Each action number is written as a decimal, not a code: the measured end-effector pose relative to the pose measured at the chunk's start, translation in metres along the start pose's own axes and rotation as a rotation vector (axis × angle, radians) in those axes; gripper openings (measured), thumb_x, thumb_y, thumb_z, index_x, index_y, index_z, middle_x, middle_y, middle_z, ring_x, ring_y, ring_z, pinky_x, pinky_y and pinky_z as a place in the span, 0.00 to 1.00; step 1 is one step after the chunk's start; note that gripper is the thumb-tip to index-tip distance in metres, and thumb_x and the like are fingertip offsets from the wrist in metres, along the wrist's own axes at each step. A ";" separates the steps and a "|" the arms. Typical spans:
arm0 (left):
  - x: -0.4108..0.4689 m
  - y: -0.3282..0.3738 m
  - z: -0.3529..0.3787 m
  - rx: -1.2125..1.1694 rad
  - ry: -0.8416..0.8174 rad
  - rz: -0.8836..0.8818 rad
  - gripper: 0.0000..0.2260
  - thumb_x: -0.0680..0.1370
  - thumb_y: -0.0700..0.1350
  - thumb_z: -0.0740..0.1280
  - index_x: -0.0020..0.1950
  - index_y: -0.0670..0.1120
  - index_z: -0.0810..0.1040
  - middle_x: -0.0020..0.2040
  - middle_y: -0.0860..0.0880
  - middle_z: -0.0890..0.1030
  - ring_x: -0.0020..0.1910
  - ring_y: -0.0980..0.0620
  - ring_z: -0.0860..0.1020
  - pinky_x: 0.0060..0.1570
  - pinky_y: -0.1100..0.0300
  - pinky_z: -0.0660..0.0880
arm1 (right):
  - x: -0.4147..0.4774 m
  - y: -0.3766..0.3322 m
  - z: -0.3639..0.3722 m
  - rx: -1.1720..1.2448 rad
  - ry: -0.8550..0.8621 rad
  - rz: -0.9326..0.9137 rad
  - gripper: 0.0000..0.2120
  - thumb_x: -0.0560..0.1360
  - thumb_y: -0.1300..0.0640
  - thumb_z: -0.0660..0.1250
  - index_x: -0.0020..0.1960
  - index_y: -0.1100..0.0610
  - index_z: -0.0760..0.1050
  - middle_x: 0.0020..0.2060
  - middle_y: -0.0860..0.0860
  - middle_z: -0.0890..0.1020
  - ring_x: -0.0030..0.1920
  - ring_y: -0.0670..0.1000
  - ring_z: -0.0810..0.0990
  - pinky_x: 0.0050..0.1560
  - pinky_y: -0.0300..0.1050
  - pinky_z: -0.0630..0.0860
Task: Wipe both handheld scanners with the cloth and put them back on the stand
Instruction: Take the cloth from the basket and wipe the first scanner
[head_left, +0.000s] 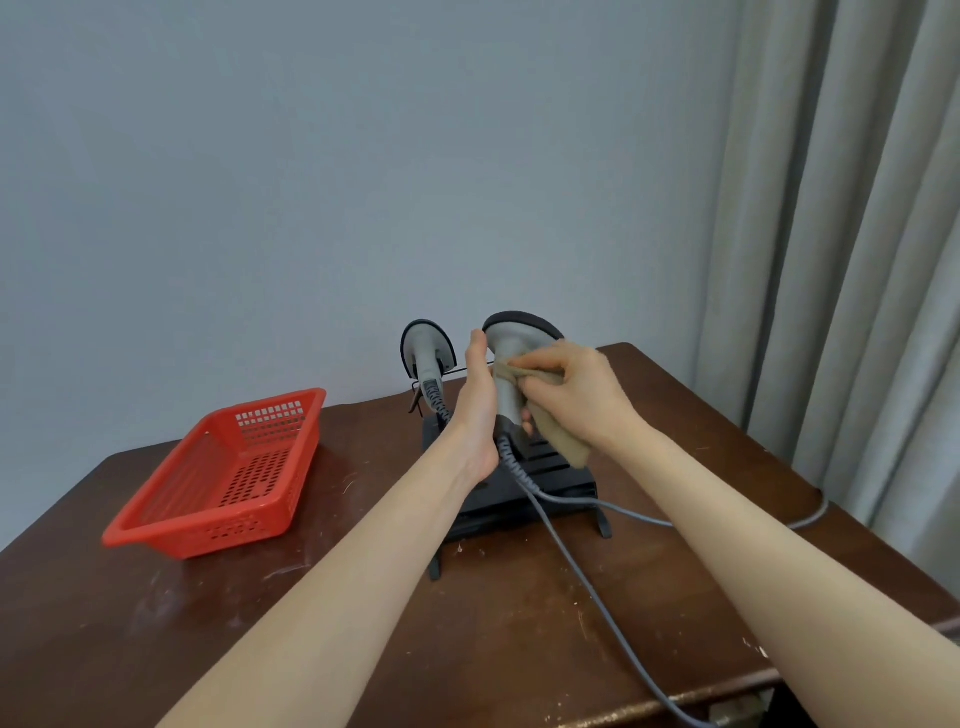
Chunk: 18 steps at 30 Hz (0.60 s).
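Observation:
My left hand (479, 410) grips the handle of a grey handheld scanner (511, 343), held upright above the black stand (540, 483), its dark-rimmed head pointing away from me. My right hand (576, 387) presses a tan cloth (558, 434) against the right side of that scanner's neck; the cloth's lower end hangs down over the stand. A second grey scanner (427, 349) rests on the stand's wire holder at the back left. Grey cables (582, 577) run from the scanners toward me and to the right.
A red plastic basket (223, 478) sits on the dark wooden table (156, 623) to the left of the stand. A grey wall is behind, and grey curtains (841, 208) hang at the right past the table's edge.

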<state>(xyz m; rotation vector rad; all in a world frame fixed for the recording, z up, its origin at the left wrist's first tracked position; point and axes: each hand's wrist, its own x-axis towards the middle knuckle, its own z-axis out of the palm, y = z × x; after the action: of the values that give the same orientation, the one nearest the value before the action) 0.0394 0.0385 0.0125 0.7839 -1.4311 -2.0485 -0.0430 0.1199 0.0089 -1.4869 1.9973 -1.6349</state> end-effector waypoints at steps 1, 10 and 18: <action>0.002 0.001 -0.003 0.016 0.029 0.001 0.31 0.77 0.68 0.51 0.46 0.45 0.81 0.33 0.47 0.82 0.30 0.51 0.78 0.31 0.60 0.73 | -0.005 0.001 -0.001 0.008 -0.083 -0.011 0.13 0.71 0.62 0.67 0.46 0.45 0.82 0.42 0.45 0.81 0.41 0.45 0.83 0.49 0.38 0.77; 0.006 0.004 -0.006 -0.233 -0.019 -0.105 0.21 0.81 0.52 0.50 0.62 0.42 0.74 0.49 0.40 0.81 0.30 0.48 0.72 0.31 0.59 0.71 | 0.013 0.013 -0.026 0.029 0.240 0.096 0.03 0.72 0.55 0.67 0.42 0.48 0.74 0.32 0.46 0.75 0.33 0.46 0.74 0.36 0.42 0.69; -0.002 0.006 -0.005 -0.284 -0.141 -0.106 0.15 0.81 0.43 0.60 0.68 0.48 0.72 0.57 0.43 0.77 0.43 0.48 0.78 0.39 0.53 0.80 | 0.005 0.013 -0.016 0.203 0.103 0.109 0.15 0.69 0.63 0.66 0.52 0.48 0.78 0.45 0.48 0.81 0.40 0.50 0.83 0.43 0.44 0.79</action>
<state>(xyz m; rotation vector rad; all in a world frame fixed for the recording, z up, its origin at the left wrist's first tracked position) 0.0451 0.0347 0.0168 0.6187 -1.1537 -2.3628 -0.0632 0.1249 0.0062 -1.2254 1.8602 -1.8376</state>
